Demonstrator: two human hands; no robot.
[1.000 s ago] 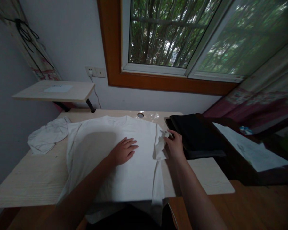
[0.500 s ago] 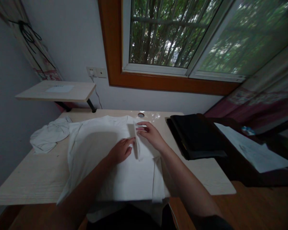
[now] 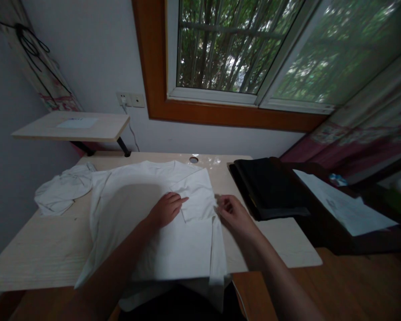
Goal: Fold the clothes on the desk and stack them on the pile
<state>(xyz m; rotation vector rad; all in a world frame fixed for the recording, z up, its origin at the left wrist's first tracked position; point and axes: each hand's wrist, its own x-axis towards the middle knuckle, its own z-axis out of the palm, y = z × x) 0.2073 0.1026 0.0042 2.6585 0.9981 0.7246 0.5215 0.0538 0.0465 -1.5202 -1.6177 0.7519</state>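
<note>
A white T-shirt point(image 3: 130, 205) lies spread on the pale wooden desk, its collar toward the wall and its hem hanging over the front edge. On its right side the sleeve point(image 3: 198, 194) is folded inward, flat over the body with some creases. My left hand point(image 3: 167, 209) rests on the shirt beside this folded part, index finger stretched out onto it and nothing gripped. At the shirt's right edge is my right hand point(image 3: 233, 211), thumb and curled fingers closed on the fabric there. The fingertips are partly hidden.
A crumpled white cloth point(image 3: 65, 189) lies at the desk's left. Behind it stands a small raised shelf point(image 3: 96, 129) with a paper sheet. Black folders point(image 3: 270, 187) lie on the right, beside a dark surface holding papers point(image 3: 341, 205). The desk point(image 3: 30, 263) reaches the windowed wall.
The sleeve flap my right hand held up now lies flat on the shirt. My right hand has moved right and nearer to me, to the shirt's edge. My left hand has shifted slightly.
</note>
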